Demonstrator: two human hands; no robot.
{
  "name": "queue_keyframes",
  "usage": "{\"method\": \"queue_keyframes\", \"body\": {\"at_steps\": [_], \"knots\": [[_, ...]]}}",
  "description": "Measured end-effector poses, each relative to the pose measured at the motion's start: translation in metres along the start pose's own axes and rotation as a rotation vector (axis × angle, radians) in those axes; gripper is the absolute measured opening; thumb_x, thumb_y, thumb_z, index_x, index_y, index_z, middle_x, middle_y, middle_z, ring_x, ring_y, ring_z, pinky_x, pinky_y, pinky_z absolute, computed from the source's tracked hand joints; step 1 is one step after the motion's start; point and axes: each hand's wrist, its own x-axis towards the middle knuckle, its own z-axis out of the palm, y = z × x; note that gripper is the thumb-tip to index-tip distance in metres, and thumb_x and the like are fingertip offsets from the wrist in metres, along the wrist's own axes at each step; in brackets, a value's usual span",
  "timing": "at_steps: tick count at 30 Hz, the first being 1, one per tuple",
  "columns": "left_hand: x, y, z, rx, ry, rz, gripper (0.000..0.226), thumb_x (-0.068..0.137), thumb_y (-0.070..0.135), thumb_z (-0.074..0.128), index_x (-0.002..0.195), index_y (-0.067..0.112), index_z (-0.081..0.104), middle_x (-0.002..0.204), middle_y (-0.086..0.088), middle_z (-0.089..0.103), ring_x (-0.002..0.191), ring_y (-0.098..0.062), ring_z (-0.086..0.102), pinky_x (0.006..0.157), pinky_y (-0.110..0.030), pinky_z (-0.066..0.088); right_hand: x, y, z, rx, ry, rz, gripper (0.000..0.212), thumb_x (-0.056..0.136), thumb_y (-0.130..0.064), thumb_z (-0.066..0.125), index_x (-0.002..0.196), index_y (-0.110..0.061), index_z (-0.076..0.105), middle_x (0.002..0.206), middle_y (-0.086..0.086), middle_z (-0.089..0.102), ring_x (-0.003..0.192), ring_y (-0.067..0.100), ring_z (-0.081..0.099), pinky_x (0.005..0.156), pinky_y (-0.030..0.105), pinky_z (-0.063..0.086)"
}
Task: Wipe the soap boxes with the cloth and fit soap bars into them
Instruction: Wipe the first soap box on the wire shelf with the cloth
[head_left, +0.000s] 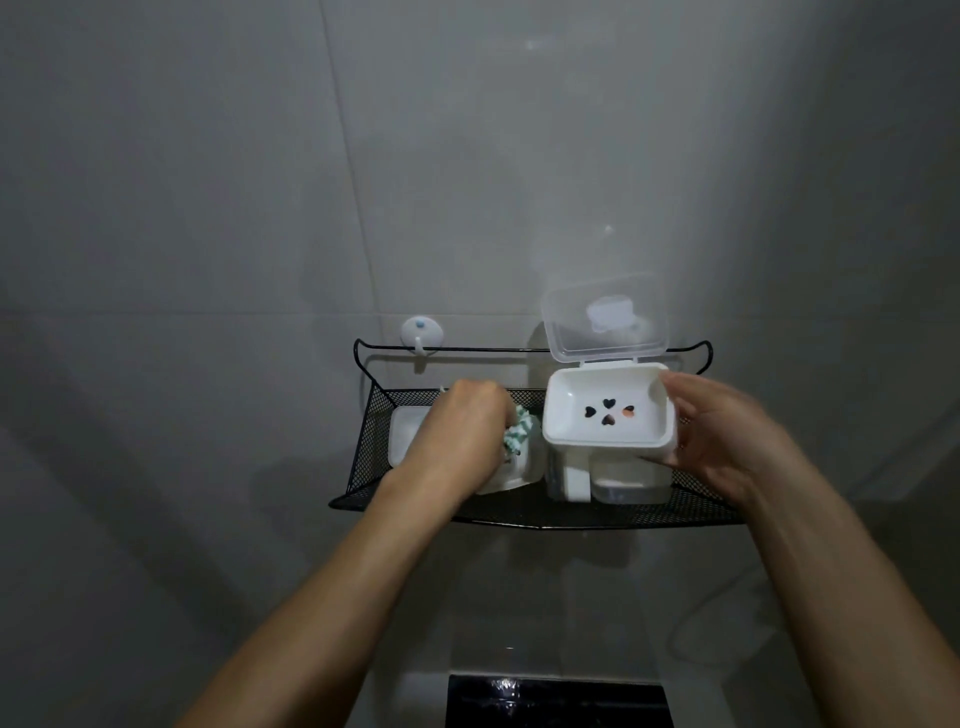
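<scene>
Two bare forearms reach up to a black mesh shelf (363, 457). Left hand (457, 436) grips the green-striped cloth (519, 431) over a second box (511, 475); right hand (727, 436) grasps the open soap box (608, 415), seemingly steadying its lid-up, empty tray for wiping.

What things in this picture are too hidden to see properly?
Head view:
- Left soap box: mostly covered by the left hand.
- Cloth: only a striped bit shows past the fingers.
- Under the white tray: the tray hides the box below.
- Dark object at the bottom edge: cut off.
</scene>
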Motion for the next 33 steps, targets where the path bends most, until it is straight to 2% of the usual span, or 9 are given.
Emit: {"method": "queue_keyframes", "body": {"at_steps": [3, 5, 8, 11, 14, 18, 22, 26, 33], "knots": [[-0.002, -0.007, 0.005, -0.131, -0.08, 0.006, 0.032, 0.083, 0.001, 0.059, 0.1, 0.021, 0.078, 0.104, -0.001, 0.074, 0.102, -0.02, 0.065, 0.086, -0.03, 0.05, 0.0, -0.004, -0.005, -0.049, -0.005, -0.017, 0.022, 0.097, -0.019, 0.055, 0.115, -0.013, 0.066, 0.103, 0.011, 0.073, 0.082, 0.024, 0.069, 0.068, 0.041, 0.056], [-0.001, -0.011, 0.002, -0.19, -0.119, 0.005, 0.025, 0.083, 0.008, 0.065, 0.099, 0.023, 0.078, 0.101, 0.005, 0.075, 0.099, -0.013, 0.066, 0.085, -0.022, 0.048, 0.002, -0.007, -0.007, -0.07, -0.002, -0.025, 0.03, 0.098, -0.022, 0.053, 0.124, -0.011, 0.063, 0.109, 0.014, 0.071, 0.087, 0.029, 0.068, 0.068, 0.041, 0.055], [0.009, -0.021, -0.015, -0.316, 0.02, -0.092, 0.017, 0.084, 0.015, 0.069, 0.098, 0.023, 0.076, 0.096, 0.007, 0.074, 0.085, -0.007, 0.066, 0.08, -0.024, 0.051, 0.004, -0.011, -0.01, -0.106, -0.018, -0.03, 0.033, 0.098, -0.028, 0.054, 0.127, -0.012, 0.06, 0.115, 0.017, 0.07, 0.093, 0.033, 0.067, 0.067, 0.04, 0.054], [0.022, -0.025, -0.039, -0.407, 0.215, -0.103, 0.024, 0.085, 0.036, 0.072, 0.108, 0.026, 0.072, 0.098, 0.008, 0.07, 0.079, -0.004, 0.059, 0.076, -0.026, 0.048, 0.005, -0.014, -0.006, -0.171, -0.041, -0.058, 0.03, 0.096, -0.032, 0.06, 0.119, -0.013, 0.066, 0.101, 0.015, 0.071, 0.082, 0.031, 0.066, 0.064, 0.037, 0.052], [0.033, -0.021, -0.058, -0.466, 0.175, -0.039, 0.04, 0.083, 0.051, 0.07, 0.118, 0.031, 0.068, 0.101, 0.011, 0.07, 0.079, -0.009, 0.062, 0.079, -0.031, 0.051, 0.004, -0.018, 0.004, -0.185, -0.072, -0.084, 0.024, 0.092, -0.035, 0.067, 0.102, -0.014, 0.072, 0.08, 0.01, 0.071, 0.064, 0.025, 0.066, 0.061, 0.035, 0.05], [0.038, -0.012, -0.064, -0.459, 0.139, -0.008, 0.024, 0.086, 0.04, 0.071, 0.095, 0.018, 0.076, 0.082, 0.002, 0.074, 0.072, -0.011, 0.065, 0.073, -0.034, 0.054, 0.001, -0.025, 0.017, -0.22, -0.102, -0.104, 0.034, 0.087, -0.038, 0.073, 0.105, -0.009, 0.073, 0.083, 0.012, 0.075, 0.063, 0.024, 0.069, 0.055, 0.034, 0.056], [0.031, -0.02, -0.056, -0.755, 0.12, -0.167, 0.021, 0.084, 0.028, 0.074, 0.074, 0.01, 0.074, 0.068, -0.007, 0.07, 0.046, -0.009, 0.052, 0.047, -0.022, 0.042, 0.004, -0.026, 0.011, -0.187, -0.094, -0.104, 0.039, 0.089, -0.053, 0.064, 0.105, -0.018, 0.07, 0.078, 0.003, 0.073, 0.073, 0.023, 0.068, 0.07, 0.041, 0.057], [0.02, -0.026, -0.045, -1.114, 0.077, -0.423, 0.018, 0.085, 0.017, 0.072, 0.086, 0.0, 0.069, 0.076, -0.012, 0.067, 0.041, -0.014, 0.052, 0.04, -0.021, 0.039, 0.0, -0.019, -0.006, -0.029, -0.093, -0.037, 0.051, 0.083, -0.061, 0.062, 0.103, -0.014, 0.066, 0.084, 0.002, 0.076, 0.073, 0.019, 0.073, 0.059, 0.034, 0.059], [0.001, 0.005, -0.023, -1.611, -0.191, -0.525, 0.012, 0.093, 0.009, 0.061, 0.103, 0.003, 0.064, 0.069, -0.007, 0.071, 0.05, -0.016, 0.063, 0.049, -0.023, 0.055, -0.011, 0.014, 0.017, 0.248, -0.269, 0.054, 0.038, 0.083, -0.018, 0.067, 0.119, -0.004, 0.061, 0.109, 0.024, 0.073, 0.096, 0.034, 0.074, 0.074, 0.041, 0.063]]}}
